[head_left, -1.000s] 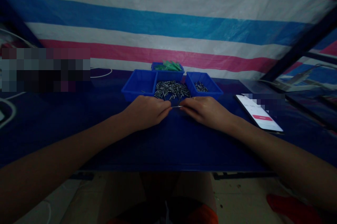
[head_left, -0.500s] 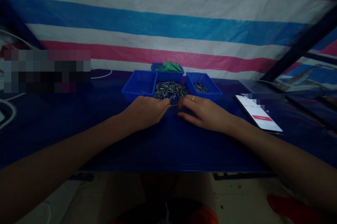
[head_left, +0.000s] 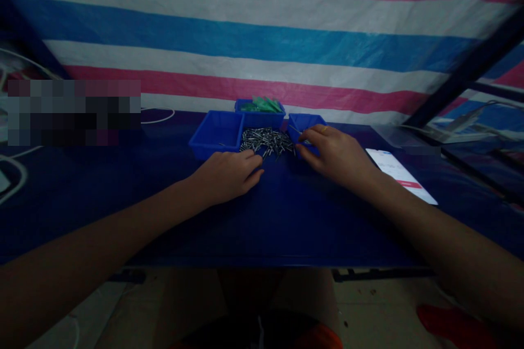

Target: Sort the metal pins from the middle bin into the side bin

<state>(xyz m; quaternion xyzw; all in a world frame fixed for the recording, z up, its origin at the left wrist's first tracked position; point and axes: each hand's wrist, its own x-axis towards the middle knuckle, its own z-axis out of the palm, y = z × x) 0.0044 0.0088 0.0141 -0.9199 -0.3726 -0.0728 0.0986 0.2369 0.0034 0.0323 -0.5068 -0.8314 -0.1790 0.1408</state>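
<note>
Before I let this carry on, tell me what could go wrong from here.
The pile lies loose on the table, close to the left hand, so a nudge might scatter it.
The thin pin at the fingertips of the right hand could miss the right bin if it slips.
The right forearm passes close to the phone and might knock it.

Desk (head_left: 262,229): dark blue, smooth, slightly glossy. Left of the metal pieces (head_left: 268,140), grey with metallic glints: bin (head_left: 200,144), blue plastic, smooth. Behind them: green items (head_left: 266,104), apparently thin plastic, creased. Beyond: striped sheet (head_left: 254,37), woven-looking plastic, wrinkled, faint sheen. Right: phone (head_left: 399,171), smooth screen.
</note>
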